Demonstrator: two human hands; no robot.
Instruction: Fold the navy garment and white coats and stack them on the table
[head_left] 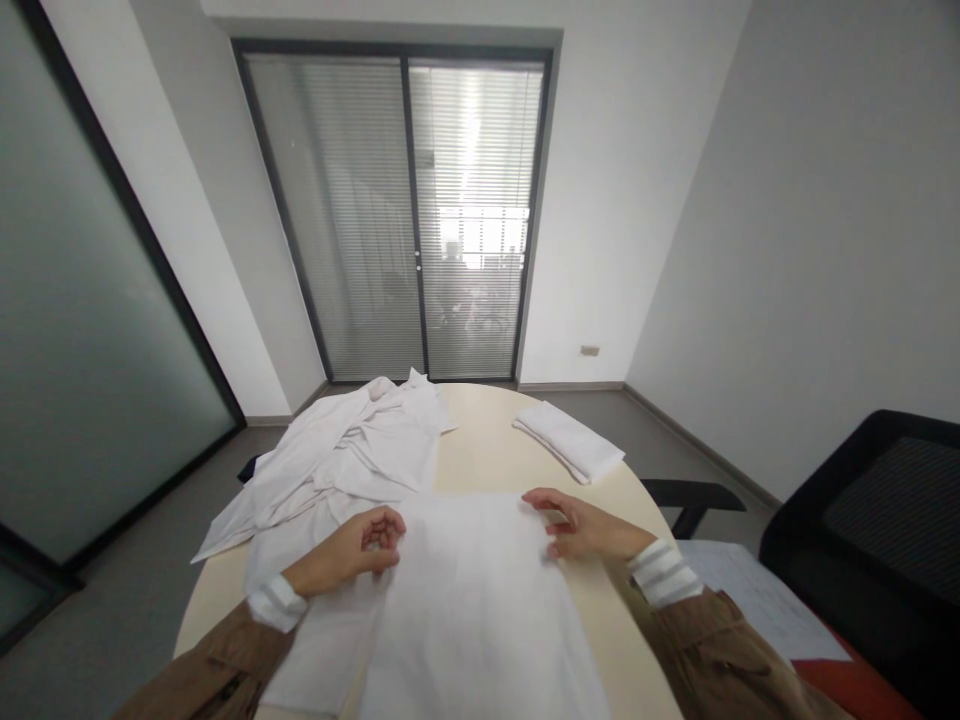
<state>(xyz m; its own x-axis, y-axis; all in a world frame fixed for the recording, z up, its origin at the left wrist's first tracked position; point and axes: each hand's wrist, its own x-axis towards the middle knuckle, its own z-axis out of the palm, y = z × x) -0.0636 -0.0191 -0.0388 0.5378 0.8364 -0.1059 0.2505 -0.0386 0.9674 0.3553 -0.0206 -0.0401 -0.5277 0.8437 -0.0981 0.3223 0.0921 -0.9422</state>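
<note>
Surface (480, 440): one bare lane from the far edge inward, between heaped cloth (352, 440), left, and folded cloth (574, 442), right, ending at flat cloth (480, 610). Left edge: far part covered by heaped cloth; bare patch nearer. Right edge: bare strip beside flat cloth, crossed by right hand (589, 525); chair armrest (697, 495) just outside.

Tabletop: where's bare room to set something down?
Bare: far middle of the tabletop, between the crumpled cloth pile and folded cloth; a narrower strip right of the flat cloth. Crowded: far left, under the pile; near middle, under the flat cloth.
</note>
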